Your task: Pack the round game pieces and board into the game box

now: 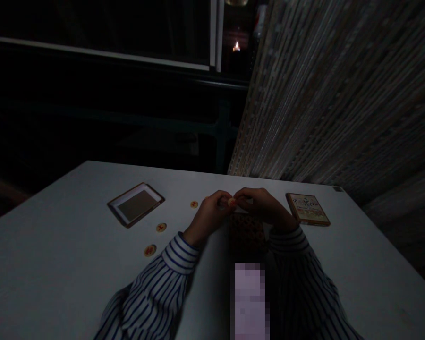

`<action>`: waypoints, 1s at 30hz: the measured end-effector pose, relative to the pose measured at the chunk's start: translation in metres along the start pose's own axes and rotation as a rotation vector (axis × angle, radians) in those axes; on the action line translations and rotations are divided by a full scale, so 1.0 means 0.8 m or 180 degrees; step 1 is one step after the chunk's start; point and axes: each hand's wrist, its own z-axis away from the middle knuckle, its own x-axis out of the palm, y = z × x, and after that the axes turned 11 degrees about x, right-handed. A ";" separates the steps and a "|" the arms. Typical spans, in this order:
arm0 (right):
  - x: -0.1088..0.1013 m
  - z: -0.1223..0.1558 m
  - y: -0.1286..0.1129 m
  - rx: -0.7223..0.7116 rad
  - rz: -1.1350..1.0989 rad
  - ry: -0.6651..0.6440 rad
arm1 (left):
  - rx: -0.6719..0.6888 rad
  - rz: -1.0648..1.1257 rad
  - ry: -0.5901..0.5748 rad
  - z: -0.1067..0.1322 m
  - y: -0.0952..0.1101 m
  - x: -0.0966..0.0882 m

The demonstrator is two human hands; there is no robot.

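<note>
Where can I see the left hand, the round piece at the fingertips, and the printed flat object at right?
Left hand (211, 212): head view, middle of the hand.
Round piece (231, 202): head view, its visible face.
Printed flat object (309, 209): head view, its printed top.

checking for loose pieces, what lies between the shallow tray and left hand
In the head view, a round piece lies between the shallow tray and left hand; two more pieces lie lower down.

Here's the left arm (152, 293) slanting in from seven o'clock, right arm (310, 283) from five! Left hand (210, 211) points towards two, right hand (264, 204) towards ten, fingers (246, 191) curled, tips pinching close together.
</note>
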 end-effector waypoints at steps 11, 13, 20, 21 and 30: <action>-0.005 0.001 -0.002 -0.0012 0.0157 0.0047 | -0.0151 0.0096 0.0046 -0.004 0.006 -0.008; -0.005 0.001 -0.003 -0.0055 0.0174 0.0020 | -0.0229 0.0139 0.0046 -0.004 0.007 -0.009; -0.006 0.001 -0.007 -0.0143 0.0175 -0.0017 | -0.0374 0.0376 0.0087 -0.005 0.012 -0.010; -0.006 0.002 -0.006 -0.0122 0.0178 -0.0009 | -0.0391 0.0427 0.0108 -0.005 0.012 -0.010; 0.003 -0.001 0.005 -0.0114 0.0022 0.0152 | -0.0595 0.0593 0.0214 -0.005 0.015 -0.013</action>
